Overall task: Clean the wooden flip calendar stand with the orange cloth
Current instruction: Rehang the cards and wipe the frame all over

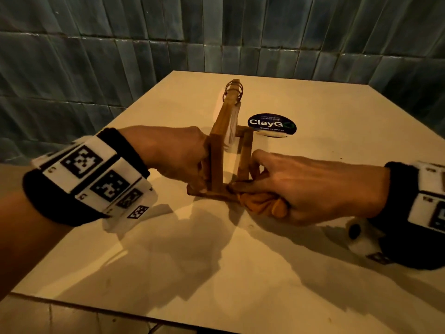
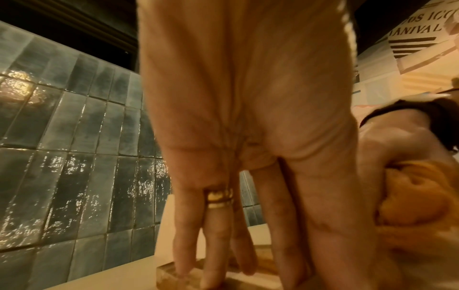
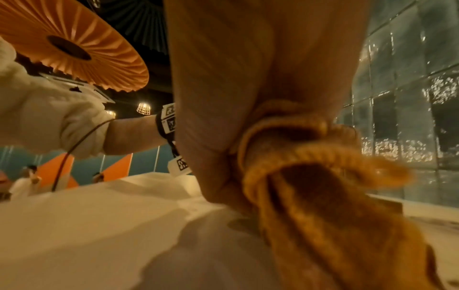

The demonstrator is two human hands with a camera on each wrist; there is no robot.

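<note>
The pale bench [image 1: 240, 261] stands against a tiled wall [image 1: 72, 56]. At its middle the wooden stand [image 1: 216, 150] sits upright, a round dark sticker [image 1: 271, 125] just behind it. The left hand [image 1: 173, 155] steadies the stand's left side, fingers straight down onto its base. The right hand [image 1: 301, 189] grips the bunched cloth [image 1: 260, 203] against the base's near right corner.
</note>
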